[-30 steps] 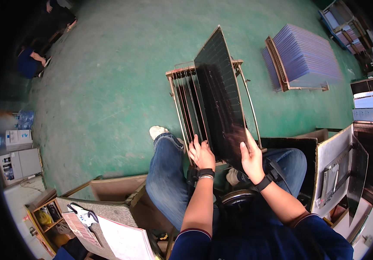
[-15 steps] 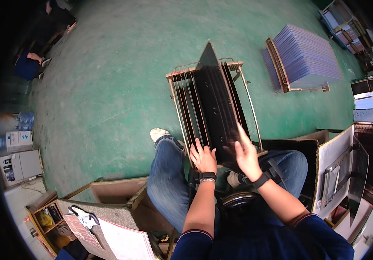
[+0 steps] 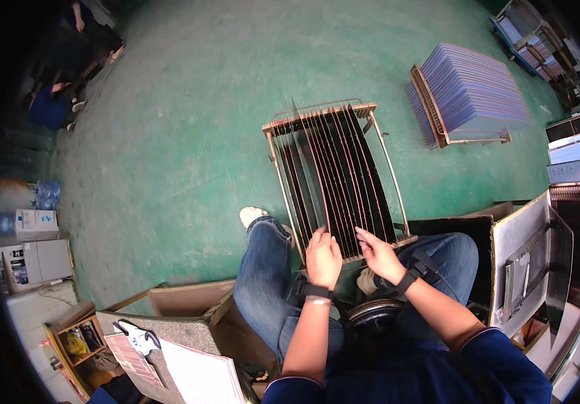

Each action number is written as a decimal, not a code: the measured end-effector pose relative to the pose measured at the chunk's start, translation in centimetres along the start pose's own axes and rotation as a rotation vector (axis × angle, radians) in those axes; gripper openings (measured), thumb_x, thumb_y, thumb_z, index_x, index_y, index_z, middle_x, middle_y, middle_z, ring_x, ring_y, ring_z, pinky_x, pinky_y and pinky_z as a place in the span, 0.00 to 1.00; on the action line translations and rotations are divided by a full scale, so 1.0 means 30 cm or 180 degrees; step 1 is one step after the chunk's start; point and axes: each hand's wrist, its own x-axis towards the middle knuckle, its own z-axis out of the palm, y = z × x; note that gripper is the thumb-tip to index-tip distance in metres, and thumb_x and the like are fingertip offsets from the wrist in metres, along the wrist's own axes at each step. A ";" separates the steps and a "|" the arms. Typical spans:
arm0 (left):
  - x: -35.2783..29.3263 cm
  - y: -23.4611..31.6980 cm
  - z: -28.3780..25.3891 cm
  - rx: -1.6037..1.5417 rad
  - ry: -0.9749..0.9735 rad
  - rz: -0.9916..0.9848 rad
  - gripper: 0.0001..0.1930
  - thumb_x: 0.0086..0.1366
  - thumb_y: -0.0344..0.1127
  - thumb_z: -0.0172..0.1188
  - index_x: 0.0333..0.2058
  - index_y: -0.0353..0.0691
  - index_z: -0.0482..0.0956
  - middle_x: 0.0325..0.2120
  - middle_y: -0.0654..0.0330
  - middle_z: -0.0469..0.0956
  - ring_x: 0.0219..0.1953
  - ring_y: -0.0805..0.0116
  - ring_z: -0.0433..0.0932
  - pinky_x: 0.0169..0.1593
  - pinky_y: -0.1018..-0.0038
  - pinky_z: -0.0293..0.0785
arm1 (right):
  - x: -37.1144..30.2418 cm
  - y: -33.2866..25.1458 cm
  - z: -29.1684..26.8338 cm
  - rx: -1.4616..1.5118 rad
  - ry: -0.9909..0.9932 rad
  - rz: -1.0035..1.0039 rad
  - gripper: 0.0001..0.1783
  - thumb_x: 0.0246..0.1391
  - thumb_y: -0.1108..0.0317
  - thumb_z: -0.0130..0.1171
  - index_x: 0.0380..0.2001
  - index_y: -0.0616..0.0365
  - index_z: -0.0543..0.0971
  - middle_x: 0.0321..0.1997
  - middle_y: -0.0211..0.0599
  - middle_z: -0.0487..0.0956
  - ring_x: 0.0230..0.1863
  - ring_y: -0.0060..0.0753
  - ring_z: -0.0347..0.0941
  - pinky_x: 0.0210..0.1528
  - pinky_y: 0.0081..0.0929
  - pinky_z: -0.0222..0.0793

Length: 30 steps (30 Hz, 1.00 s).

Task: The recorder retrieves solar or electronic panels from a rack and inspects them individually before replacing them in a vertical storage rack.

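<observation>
A metal rack (image 3: pixel 279 176) stands on the floor between my knees, with several thin dark panels on edge in its slots. One dark panel (image 3: pixel 309 165) left of the middle stands higher than its neighbours. My left hand (image 3: pixel 324 261) is closed at the near end of that panel, thumb and fingers pinching its edge; the fingertips are partly hidden. My right hand (image 3: pixel 379 256) is open over the rack's near right part, fingers stretched toward the panel edges and holding nothing.
A second rack (image 3: pixel 429 106) packed with bluish panels (image 3: pixel 475 91) stands on the green floor at the far right. Beside my right knee a white-faced board (image 3: pixel 520 269) stands upright. Papers (image 3: pixel 199 370) lie on a grey board at lower left. Other people (image 3: pixel 51 108) sit at far left.
The panel that stood tall between my hands is down among the others in the rack. My left hand has closed at a panel further left; my right hand has come down and nearer.
</observation>
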 end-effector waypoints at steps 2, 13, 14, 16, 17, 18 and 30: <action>-0.027 0.079 -0.160 -0.0441 0.0280 0.0313 0.07 0.61 0.28 0.51 0.34 0.29 0.74 0.36 0.45 0.74 0.35 0.44 0.75 0.39 0.63 0.73 | -0.028 0.021 -0.060 0.0129 -0.0099 0.0082 0.24 0.58 0.78 0.46 0.58 0.55 0.66 0.50 0.50 0.75 0.50 0.35 0.74 0.51 0.26 0.70; -0.305 0.118 -0.631 -0.3486 -0.0342 -0.0571 0.22 0.61 0.43 0.57 0.45 0.29 0.74 0.39 0.60 0.77 0.41 0.74 0.72 0.46 0.78 0.66 | -0.072 -0.263 -0.453 0.4725 -0.0418 -0.0146 0.28 0.66 0.56 0.37 0.63 0.59 0.56 0.58 0.39 0.69 0.55 0.28 0.68 0.55 0.28 0.67; -0.319 0.111 -0.610 -0.3476 -0.0366 -0.0569 0.21 0.62 0.42 0.55 0.46 0.29 0.72 0.41 0.58 0.76 0.41 0.72 0.73 0.46 0.77 0.68 | -0.084 -0.300 -0.467 0.4440 -0.0083 -0.0247 0.27 0.66 0.57 0.38 0.63 0.60 0.57 0.57 0.38 0.69 0.54 0.28 0.68 0.55 0.27 0.67; -0.346 0.106 -0.560 -0.3380 -0.0247 -0.0517 0.20 0.64 0.42 0.53 0.46 0.30 0.71 0.41 0.58 0.76 0.40 0.71 0.75 0.45 0.77 0.70 | -0.129 -0.353 -0.510 0.3879 0.0338 -0.0485 0.24 0.64 0.62 0.42 0.61 0.61 0.60 0.57 0.36 0.69 0.54 0.26 0.69 0.55 0.25 0.66; -0.352 0.104 -0.546 -0.3381 -0.0310 -0.0497 0.20 0.64 0.42 0.53 0.46 0.30 0.71 0.41 0.58 0.76 0.40 0.71 0.75 0.45 0.77 0.70 | -0.145 -0.373 -0.532 0.3717 0.0505 -0.0321 0.25 0.63 0.65 0.45 0.61 0.61 0.60 0.57 0.35 0.70 0.53 0.25 0.69 0.55 0.24 0.66; -0.357 0.103 -0.536 -0.3234 -0.0325 -0.0517 0.20 0.65 0.43 0.53 0.46 0.30 0.71 0.40 0.58 0.76 0.40 0.72 0.75 0.45 0.77 0.70 | -0.166 -0.387 -0.551 0.3686 0.0459 -0.0443 0.25 0.63 0.65 0.45 0.61 0.61 0.60 0.57 0.35 0.70 0.54 0.24 0.69 0.55 0.23 0.66; -0.397 0.097 -0.495 -0.3043 -0.0570 -0.0342 0.21 0.68 0.48 0.49 0.42 0.32 0.73 0.36 0.59 0.77 0.37 0.72 0.75 0.43 0.76 0.71 | -0.323 -0.422 -0.621 0.3514 0.0558 -0.0852 0.25 0.64 0.67 0.42 0.62 0.61 0.58 0.59 0.34 0.68 0.55 0.23 0.67 0.57 0.22 0.64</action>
